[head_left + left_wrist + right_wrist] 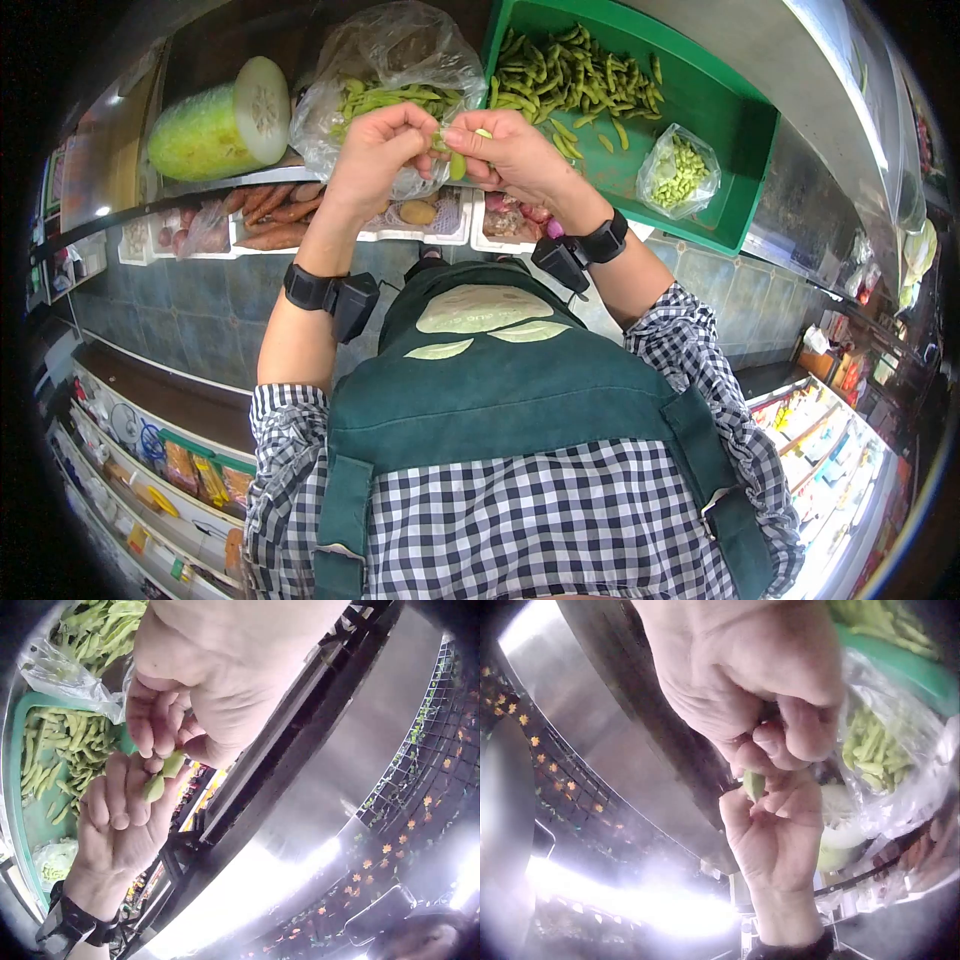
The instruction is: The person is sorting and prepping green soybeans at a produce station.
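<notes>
Both hands meet over the plastic bag, with a green soybean pod (457, 166) between them. My left hand (385, 150) pinches one end of the pod between thumb and curled fingers. Against its other end, the right hand (515, 155) holds with thumb and bent fingers. In the left wrist view the pod (155, 787) shows plump bulges at the fingertips. The right wrist view has it (753, 784) partly hidden by the fingers. Behind the hands lies a clear plastic bag (400, 50) of pods. Loose soybean pods (575, 75) heap in the green tray (700, 90) beyond the right hand.
A small clear bag of shelled beans (680, 172) sits in the tray's near right corner. To the left lies a cut winter melon (215, 125). Below the counter edge, white foam boxes hold sweet potatoes (275, 215), potatoes (418, 211) and onions (515, 217).
</notes>
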Motion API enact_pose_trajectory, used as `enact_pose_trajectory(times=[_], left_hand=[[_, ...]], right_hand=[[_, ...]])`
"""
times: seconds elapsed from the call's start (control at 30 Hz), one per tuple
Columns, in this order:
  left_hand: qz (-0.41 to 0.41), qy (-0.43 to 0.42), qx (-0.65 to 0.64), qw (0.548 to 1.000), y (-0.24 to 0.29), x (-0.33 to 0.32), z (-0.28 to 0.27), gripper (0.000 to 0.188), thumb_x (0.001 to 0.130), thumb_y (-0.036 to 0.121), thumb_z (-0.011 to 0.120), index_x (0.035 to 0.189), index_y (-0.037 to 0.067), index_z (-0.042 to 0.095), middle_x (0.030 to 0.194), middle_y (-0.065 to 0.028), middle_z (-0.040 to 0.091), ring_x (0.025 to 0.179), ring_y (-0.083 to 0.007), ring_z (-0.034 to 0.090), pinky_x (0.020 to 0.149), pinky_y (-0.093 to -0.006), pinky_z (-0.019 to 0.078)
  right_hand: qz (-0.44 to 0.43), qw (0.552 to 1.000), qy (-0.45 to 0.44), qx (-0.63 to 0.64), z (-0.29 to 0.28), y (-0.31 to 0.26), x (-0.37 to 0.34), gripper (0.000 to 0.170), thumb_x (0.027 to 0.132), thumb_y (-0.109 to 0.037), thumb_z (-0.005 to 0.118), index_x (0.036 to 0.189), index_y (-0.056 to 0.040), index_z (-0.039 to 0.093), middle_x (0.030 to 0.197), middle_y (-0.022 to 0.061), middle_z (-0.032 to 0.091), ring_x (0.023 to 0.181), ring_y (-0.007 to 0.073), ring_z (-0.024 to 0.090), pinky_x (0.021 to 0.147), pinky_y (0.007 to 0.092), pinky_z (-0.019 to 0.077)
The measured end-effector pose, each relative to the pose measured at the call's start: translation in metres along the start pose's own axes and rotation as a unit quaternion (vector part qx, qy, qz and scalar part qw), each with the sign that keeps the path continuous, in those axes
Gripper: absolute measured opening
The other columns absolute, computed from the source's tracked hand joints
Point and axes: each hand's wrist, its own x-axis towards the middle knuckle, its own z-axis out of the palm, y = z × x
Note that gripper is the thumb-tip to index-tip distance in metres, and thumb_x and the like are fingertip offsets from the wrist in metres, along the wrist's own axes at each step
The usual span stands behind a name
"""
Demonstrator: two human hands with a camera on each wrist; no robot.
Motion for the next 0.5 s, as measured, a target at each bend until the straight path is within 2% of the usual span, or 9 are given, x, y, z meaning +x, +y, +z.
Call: enact_pose_trajectory(times=[0.07, 0.1, 0.17, 0.2, 0.27, 0.3, 0.37, 0.5], left_hand=[[-0.018, 0.011, 0.004, 1.000, -0.003, 0.002, -0.003, 0.005, 0.080, 0.003, 0.054, 0.083, 0.001, 0.057, 0.069, -0.0016, 0.057, 0.055, -0.0064, 0.052, 0.053, -0.0198, 0.0424], [-0.018, 0.011, 0.005, 1.000, -0.004, 0.002, -0.002, 0.005, 0.080, 0.003, 0.054, 0.083, 0.001, 0.057, 0.069, -0.0016, 0.057, 0.055, -0.0064, 0.052, 0.053, -0.0198, 0.0424], [0.005, 0.033, 0.108, 0.994, -0.009, 0.002, 0.000, 0.004, 0.083, 0.004, 0.052, 0.082, 0.002, 0.056, 0.070, -0.0007, 0.055, 0.056, -0.0072, 0.051, 0.051, -0.0206, 0.0416], [0.005, 0.033, 0.108, 0.994, -0.011, 0.002, 0.001, 0.004, 0.083, 0.004, 0.052, 0.082, 0.002, 0.056, 0.070, -0.0007, 0.055, 0.056, -0.0072, 0.051, 0.051, -0.0206, 0.0416], [0.016, 0.060, 0.184, 0.981, -0.015, 0.003, 0.000, 0.005, 0.083, 0.004, 0.052, 0.083, 0.001, 0.056, 0.068, -0.0008, 0.054, 0.055, -0.0066, 0.050, 0.049, -0.0205, 0.0407], [0.016, 0.061, 0.184, 0.981, -0.014, 0.003, -0.001, 0.005, 0.083, 0.004, 0.052, 0.083, 0.001, 0.056, 0.068, -0.0008, 0.054, 0.055, -0.0066, 0.050, 0.049, -0.0205, 0.0407], [-0.005, 0.095, 0.194, 0.976, -0.012, 0.004, -0.001, 0.006, 0.083, 0.004, 0.052, 0.083, 0.001, 0.057, 0.067, -0.0011, 0.053, 0.054, -0.0071, 0.049, 0.047, -0.0210, 0.0405], [0.002, 0.159, 0.099, 0.982, -0.013, 0.008, 0.002, 0.008, 0.083, 0.006, 0.052, 0.083, 0.000, 0.057, 0.067, -0.0022, 0.054, 0.054, -0.0083, 0.049, 0.047, -0.0220, 0.0413]], right_hand=[[-0.022, 0.993, 0.044, -0.109, 0.005, 0.002, 0.002, 0.022, 0.085, -0.023, 0.060, 0.077, -0.0037, 0.055, 0.054, 0.0008, 0.052, 0.042, 0.0072, 0.042, 0.039, 0.0220, 0.0316], [-0.022, 0.993, 0.044, -0.109, 0.008, 0.004, 0.004, 0.022, 0.085, -0.023, 0.060, 0.077, -0.0037, 0.055, 0.054, 0.0008, 0.052, 0.042, 0.0072, 0.042, 0.039, 0.0220, 0.0316], [-0.099, 0.945, 0.098, -0.297, 0.013, 0.009, 0.005, 0.016, 0.089, -0.018, 0.052, 0.080, -0.0052, 0.055, 0.056, -0.0015, 0.050, 0.042, 0.0039, 0.036, 0.039, 0.0188, 0.0280], [-0.099, 0.945, 0.098, -0.296, 0.012, 0.009, 0.004, 0.016, 0.089, -0.018, 0.052, 0.080, -0.0052, 0.055, 0.056, -0.0015, 0.050, 0.042, 0.0039, 0.036, 0.039, 0.0188, 0.0280], [-0.009, 0.991, 0.062, -0.119, 0.009, 0.009, 0.002, 0.016, 0.091, -0.014, 0.046, 0.085, -0.0044, 0.057, 0.059, 0.0000, 0.053, 0.044, 0.0043, 0.039, 0.041, 0.0191, 0.0311], [-0.008, 0.991, 0.061, -0.119, 0.008, 0.010, 0.002, 0.016, 0.091, -0.014, 0.046, 0.085, -0.0044, 0.057, 0.059, 0.0000, 0.053, 0.044, 0.0043, 0.039, 0.041, 0.0191, 0.0311], [-0.007, 0.997, 0.079, 0.012, 0.007, 0.013, 0.001, 0.016, 0.091, -0.020, 0.051, 0.090, -0.0055, 0.058, 0.064, -0.0015, 0.052, 0.050, 0.0028, 0.039, 0.044, 0.0167, 0.0320], [-0.041, 0.991, 0.098, -0.077, 0.009, 0.019, 0.004, 0.017, 0.090, -0.021, 0.054, 0.096, -0.0055, 0.059, 0.066, -0.0012, 0.054, 0.052, 0.0025, 0.041, 0.045, 0.0161, 0.0336]])
